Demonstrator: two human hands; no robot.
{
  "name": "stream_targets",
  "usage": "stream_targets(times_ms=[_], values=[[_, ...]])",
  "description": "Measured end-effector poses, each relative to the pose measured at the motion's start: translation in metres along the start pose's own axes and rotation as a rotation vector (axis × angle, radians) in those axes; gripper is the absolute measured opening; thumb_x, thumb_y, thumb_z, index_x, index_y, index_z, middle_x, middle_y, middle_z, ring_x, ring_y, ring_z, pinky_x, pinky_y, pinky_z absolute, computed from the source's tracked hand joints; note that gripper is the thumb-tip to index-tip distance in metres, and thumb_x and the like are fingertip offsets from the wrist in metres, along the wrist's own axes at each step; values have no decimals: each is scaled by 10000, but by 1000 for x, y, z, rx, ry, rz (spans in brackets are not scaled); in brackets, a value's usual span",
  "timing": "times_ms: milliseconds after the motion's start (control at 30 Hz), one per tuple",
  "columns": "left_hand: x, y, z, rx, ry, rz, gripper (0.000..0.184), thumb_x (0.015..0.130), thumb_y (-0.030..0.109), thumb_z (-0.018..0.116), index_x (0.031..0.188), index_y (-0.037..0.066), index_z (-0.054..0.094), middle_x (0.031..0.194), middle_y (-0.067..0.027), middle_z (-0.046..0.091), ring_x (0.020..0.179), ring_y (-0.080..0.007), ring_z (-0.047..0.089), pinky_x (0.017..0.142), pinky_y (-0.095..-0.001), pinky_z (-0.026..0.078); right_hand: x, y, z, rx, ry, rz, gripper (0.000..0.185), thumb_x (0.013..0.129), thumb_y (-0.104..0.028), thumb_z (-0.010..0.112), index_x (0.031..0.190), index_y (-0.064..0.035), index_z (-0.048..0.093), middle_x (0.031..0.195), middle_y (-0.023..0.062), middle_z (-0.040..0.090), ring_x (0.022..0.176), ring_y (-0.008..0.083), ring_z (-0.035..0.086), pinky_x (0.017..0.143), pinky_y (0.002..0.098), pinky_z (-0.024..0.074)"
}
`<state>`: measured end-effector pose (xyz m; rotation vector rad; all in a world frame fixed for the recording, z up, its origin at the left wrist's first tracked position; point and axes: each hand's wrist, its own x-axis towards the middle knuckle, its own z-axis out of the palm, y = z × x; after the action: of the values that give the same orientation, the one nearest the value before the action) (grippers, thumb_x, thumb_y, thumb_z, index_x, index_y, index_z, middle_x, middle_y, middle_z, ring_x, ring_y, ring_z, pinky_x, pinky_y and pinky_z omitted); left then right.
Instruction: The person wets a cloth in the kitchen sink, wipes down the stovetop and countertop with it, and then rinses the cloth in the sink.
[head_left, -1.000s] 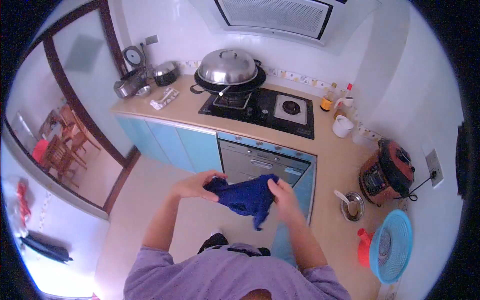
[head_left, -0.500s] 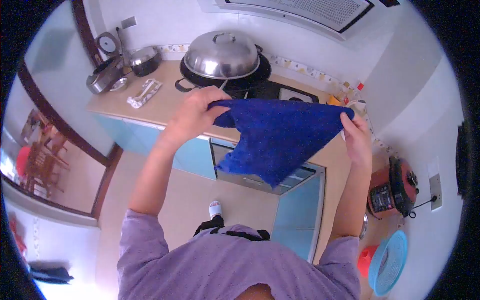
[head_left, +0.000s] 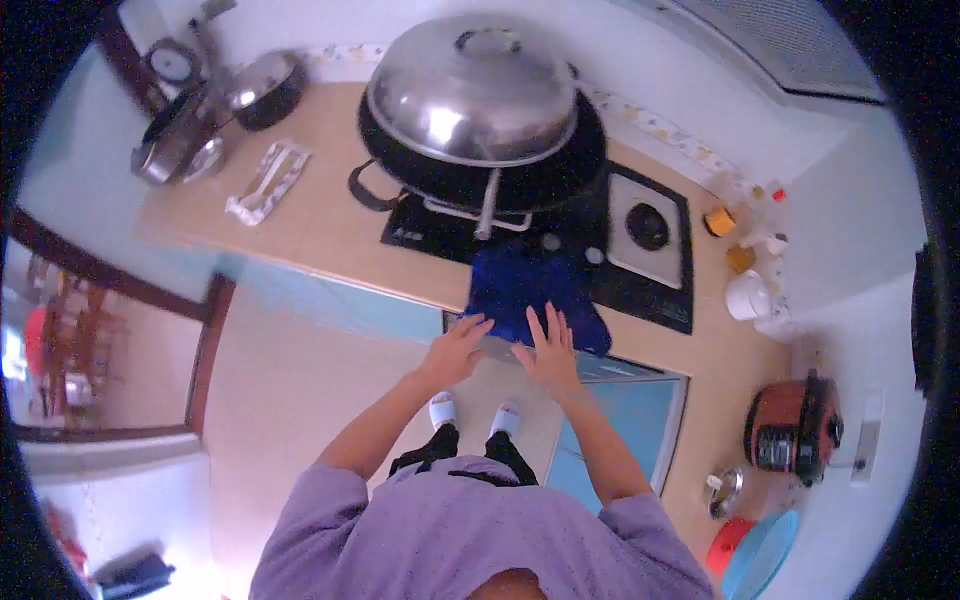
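Navy cloth (head_left: 535,285), held aloft moments ago, now lies centre frame over the gas stove's (head_left: 590,228) front, set down. Left hand (head_left: 458,352) and right hand (head_left: 550,357) have released it, fingers extended by its lower edge.

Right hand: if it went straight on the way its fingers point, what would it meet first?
Most likely the blue cloth: the right hand overlaps its near part in this view, though whether they touch is hard to tell. Beyond the cloth in that line lies the black stove top.
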<state>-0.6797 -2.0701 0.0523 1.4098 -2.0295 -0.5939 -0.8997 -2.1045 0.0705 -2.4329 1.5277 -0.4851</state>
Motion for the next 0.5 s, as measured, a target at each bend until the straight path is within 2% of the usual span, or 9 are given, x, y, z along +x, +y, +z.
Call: stream_targets(times_ms=[67,200,267,333,433,500], values=[[-19,-6,-20,-89,30,-123,463,788,75,608,1241,90,511,1223,-166,519,1097,-361,520,900,-419,455,24,-14,31,-81,66,36,681,758,-384,676,1339,-122,438,1465,218,226,1308,488,230,1042,624,207],[-118,-41,-51,-152,43,-546,281,854,153,598,1122,69,592,1070,-156,620,989,-332,589,840,-416,474,67,-78,80,-20,3,-273,623,744,-415,685,1283,-173,490,1400,203,299,1268,501,256,1003,670,201],[-179,-62,-54,-66,89,-665,282,838,135,606,1112,72,591,1018,-138,630,939,-311,607,817,-394,481,112,-132,108,75,-13,-463,579,729,-424,696,1242,-218,524,1342,192,343,1247,481,281,988,672,218],[-225,-63,-57,-35,173,-794,271,835,128,614,1101,70,604,1003,-131,644,910,-286,627,793,-383,492,162,-185,137,143,-66,-558,590,729,-446,691,1252,-222,533,1342,186,346,1261,474,262,979,685,220],[-252,-50,-58,-112,233,-1037,279,834,115,618,1109,70,611,992,-117,661,857,-245,650,759,-360,508,219,-238,179,218,47,-591,554,759,-433,665,1232,-169,548,1326,180,394,1264,473,275,992,683,206],[-261,-43,-50,-223,289,-1122,290,830,118,625,1116,70,610,990,-113,667,843,-233,655,750,-350,514,240,-247,187,196,49,-534,442,803,-303,623,1196,-111,556,1306,182,419,1251,434,332,1006,615,267]])
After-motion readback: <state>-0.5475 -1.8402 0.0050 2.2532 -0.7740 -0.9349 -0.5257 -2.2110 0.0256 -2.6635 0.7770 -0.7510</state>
